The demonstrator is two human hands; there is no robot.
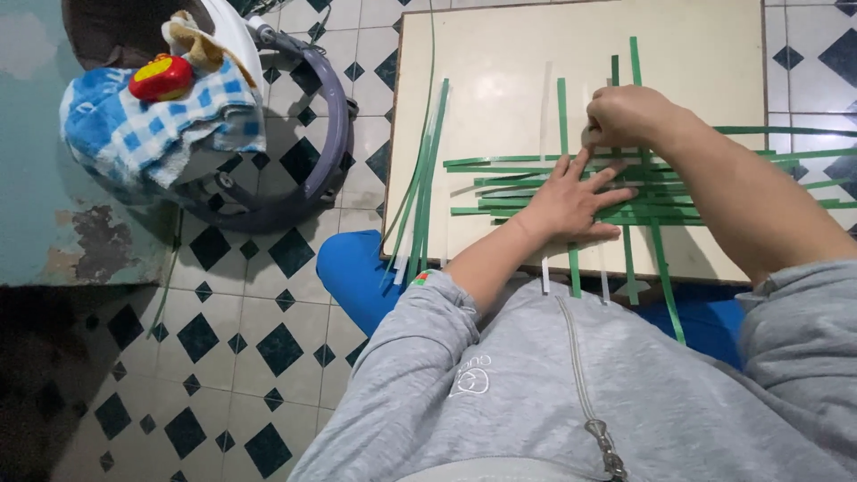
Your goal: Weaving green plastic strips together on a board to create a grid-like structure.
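The right hand (627, 114) is curled, so its fingertips and whatever they pinch are hidden. The left hand (571, 198) covers the middle of the woven green strips (661, 183), whose ends run off the right edge. The board (500, 80) is cut off at the top. The walker (330, 116) at upper left is partly hidden under a checked towel (152, 134).

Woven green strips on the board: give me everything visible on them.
The woven strips are thin, flat green bands, plastic or paper by the look, with a few white ones mixed in. Horizontal ones cross vertical ones in a loose lattice lying flat on the cream board, ends overhanging its near and right edges. The left hand presses flat on the crossing; the right hand pinches a vertical strip near the top. A separate bundle of loose strips lies to the left, apart.
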